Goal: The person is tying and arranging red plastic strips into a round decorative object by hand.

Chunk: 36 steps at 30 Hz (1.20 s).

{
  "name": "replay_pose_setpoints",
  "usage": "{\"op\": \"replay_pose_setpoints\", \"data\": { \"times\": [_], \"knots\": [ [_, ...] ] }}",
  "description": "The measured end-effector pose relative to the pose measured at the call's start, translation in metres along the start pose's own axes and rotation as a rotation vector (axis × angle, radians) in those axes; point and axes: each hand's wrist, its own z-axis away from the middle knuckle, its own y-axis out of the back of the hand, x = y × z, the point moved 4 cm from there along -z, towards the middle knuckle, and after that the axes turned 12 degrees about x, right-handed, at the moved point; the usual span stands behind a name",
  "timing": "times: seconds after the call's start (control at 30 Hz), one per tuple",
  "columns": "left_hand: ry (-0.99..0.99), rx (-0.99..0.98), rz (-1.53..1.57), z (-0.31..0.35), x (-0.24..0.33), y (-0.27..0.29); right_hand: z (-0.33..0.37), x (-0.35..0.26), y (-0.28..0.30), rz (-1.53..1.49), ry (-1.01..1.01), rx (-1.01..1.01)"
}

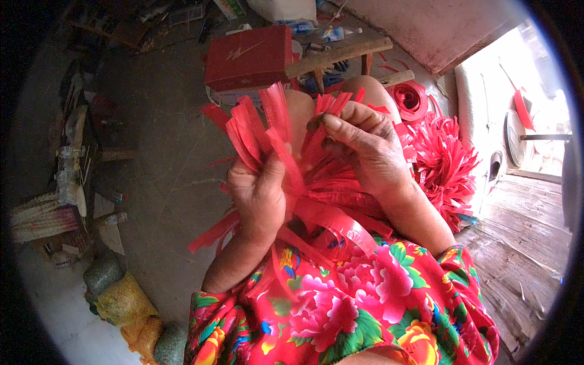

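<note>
Red plastic strips point(292, 152), flat and ribbon-like, fan out in a bunch held above the person's lap. The left hand point(258, 194) is closed around the bunch near its base, thumb pointing up along the strips. The right hand point(365, 149) is curled over the upper right of the bunch, fingertips pinching a few strips. A wider red band point(337, 222) loops down from the bunch toward the flowered red garment point(340, 304) that covers the lap.

Just beside the right forearm lies a finished red pompom point(444, 164) of the same strips, and beyond it a red roll of strip material point(409, 97). A bare knee shows behind the bunch, with a rough wooden stool point(337, 55) past it. A red box point(249, 58) stands near the stool.

Grey concrete floor point(164, 176) spreads to the left, dusty and scratched. Along its left edge sit bundles of striped material point(39, 219), scraps and several stuffed sacks point(125, 298). To the right, weathered wooden planks point(523, 243) lead toward a bright doorway and a white sack point(480, 103).
</note>
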Motion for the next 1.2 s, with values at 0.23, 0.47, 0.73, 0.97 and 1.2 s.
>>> {"op": "replay_pose_setpoints", "data": {
  "times": [0.23,0.47,0.73,0.97,1.2],
  "knots": [
    [-0.041,0.046,-0.002,-0.002,0.002,-0.004,0.014,-0.014,-0.009,-0.11,-0.181,-0.065],
    [-0.024,-0.091,-0.035,0.003,0.001,0.0,0.005,-0.016,-0.017,0.03,-0.008,-0.162],
    [-0.025,-0.047,-0.046,0.003,-0.004,-0.001,0.003,-0.014,-0.025,0.204,0.033,-0.097],
    [-0.014,-0.005,-0.002,0.001,0.0,-0.002,0.002,-0.014,-0.022,0.218,-0.021,-0.036],
    [-0.03,0.053,-0.006,0.001,0.0,-0.001,0.009,-0.017,-0.023,-0.03,-0.146,0.008]
  ]
}}
